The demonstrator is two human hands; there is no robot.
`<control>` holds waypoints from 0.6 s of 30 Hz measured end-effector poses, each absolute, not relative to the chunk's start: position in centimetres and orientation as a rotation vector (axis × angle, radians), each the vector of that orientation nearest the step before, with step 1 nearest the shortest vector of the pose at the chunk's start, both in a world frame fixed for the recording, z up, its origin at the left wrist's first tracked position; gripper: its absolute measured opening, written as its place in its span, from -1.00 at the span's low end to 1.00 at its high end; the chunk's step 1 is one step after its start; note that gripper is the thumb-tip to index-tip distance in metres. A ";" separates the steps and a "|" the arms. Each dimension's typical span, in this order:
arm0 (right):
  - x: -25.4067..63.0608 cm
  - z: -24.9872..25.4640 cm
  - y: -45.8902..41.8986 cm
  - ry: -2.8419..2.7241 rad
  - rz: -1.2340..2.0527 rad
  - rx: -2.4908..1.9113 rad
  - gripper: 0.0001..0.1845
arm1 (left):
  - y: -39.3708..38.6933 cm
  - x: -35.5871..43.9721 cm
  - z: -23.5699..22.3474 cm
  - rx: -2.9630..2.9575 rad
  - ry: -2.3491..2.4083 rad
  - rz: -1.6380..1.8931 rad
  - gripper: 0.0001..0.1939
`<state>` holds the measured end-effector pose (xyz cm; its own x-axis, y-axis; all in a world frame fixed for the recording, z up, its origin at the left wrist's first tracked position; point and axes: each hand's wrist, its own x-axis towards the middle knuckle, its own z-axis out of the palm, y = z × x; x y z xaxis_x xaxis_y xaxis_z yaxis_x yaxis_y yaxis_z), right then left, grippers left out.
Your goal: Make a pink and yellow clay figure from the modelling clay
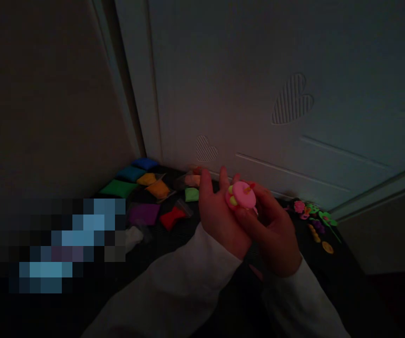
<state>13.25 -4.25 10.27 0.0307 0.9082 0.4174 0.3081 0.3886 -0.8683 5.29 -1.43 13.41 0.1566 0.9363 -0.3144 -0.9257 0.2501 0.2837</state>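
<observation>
A small pink clay cake [243, 195] has yellow-green balls at its side and a little orange-and-red candle-like piece on top. My right hand [279, 232] pinches this cake between thumb and fingers. Beneath and beside it is my left hand [221, 213], palm up with fingers stretched out and apart. The cake is over the left palm; whether it rests on the skin I cannot tell. Its underside is hidden by the hands.
Packets of coloured clay lie on the dark surface at left, among them green [118, 188], purple [144, 214] and red [172, 218]. Small clay flowers [299, 206] and a yellow disc [328, 247] lie at right. A pale heart-patterned panel [251, 117] stands behind; a blurred patch covers the left.
</observation>
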 end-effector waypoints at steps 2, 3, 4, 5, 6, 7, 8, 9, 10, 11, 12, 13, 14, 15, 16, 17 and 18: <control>13.4 10.5 -4.3 -1.521 0.664 -1.131 -0.60 | -1.7 5.2 13.7 0.029 0.472 1.342 -0.60; 13.6 10.7 -4.3 -1.533 0.653 -1.124 -0.60 | -1.7 5.1 13.9 0.036 0.459 1.323 -0.58; 13.7 10.9 -4.4 -1.550 0.636 -1.116 -0.62 | -1.7 4.9 14.0 0.046 0.440 1.291 -0.54; 13.8 11.0 -4.4 -1.573 0.616 -1.107 -0.63 | -1.6 4.7 14.2 0.056 0.416 1.261 -0.50; 13.9 11.2 -4.5 -1.597 0.592 -1.098 -0.64 | -1.5 4.4 14.2 0.061 0.393 1.238 -0.46; 13.9 11.3 -4.6 -1.621 0.566 -1.092 -0.64 | -1.4 4.2 14.2 0.063 0.372 1.226 -0.42; 14.0 11.4 -4.7 -1.643 0.541 -1.093 -0.64 | -1.2 3.9 14.2 0.066 0.356 1.223 -0.39; 14.0 11.4 -4.8 -1.666 0.517 -1.100 -0.64 | -1.1 3.8 14.2 0.069 0.347 1.226 -0.38; 14.0 11.5 -4.9 -1.688 0.498 -1.112 -0.63 | -1.1 3.6 14.2 0.077 0.343 1.230 -0.38; 14.0 11.5 -4.9 -1.710 0.485 -1.125 -0.62 | -1.2 3.5 14.2 0.090 0.344 1.234 -0.38; 14.0 11.5 -5.0 -1.727 0.482 -1.134 -0.61 | -1.3 3.4 14.2 0.108 0.350 1.244 -0.40; 14.0 11.6 -5.0 -1.739 0.489 -1.133 -0.60 | -1.5 3.4 14.3 0.127 0.362 1.259 -0.44; 14.1 11.6 -5.1 -1.745 0.507 -1.126 -0.58 | -1.7 3.4 14.3 0.146 0.378 1.277 -0.48; 14.2 11.7 -5.1 -1.751 0.528 -1.109 -0.57 | -1.9 3.4 14.5 0.160 0.393 1.297 -0.52; 14.3 11.8 -5.1 -1.756 0.554 -1.090 -0.55 | -2.2 3.4 14.6 0.170 0.402 1.312 -0.55; 14.4 11.9 -5.1 -1.760 0.582 -1.073 -0.55 | -2.4 3.4 14.7 0.175 0.408 1.319 -0.56; 14.5 12.0 -5.1 -1.763 0.612 -1.061 -0.55 | -2.5 3.5 14.9 0.176 0.409 1.315 -0.55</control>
<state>14.50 -5.08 11.99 -0.1674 0.8661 0.4709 0.3877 0.4970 -0.7763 3.45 -2.52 14.89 0.1943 0.9621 -0.1915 -0.9010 0.2523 0.3530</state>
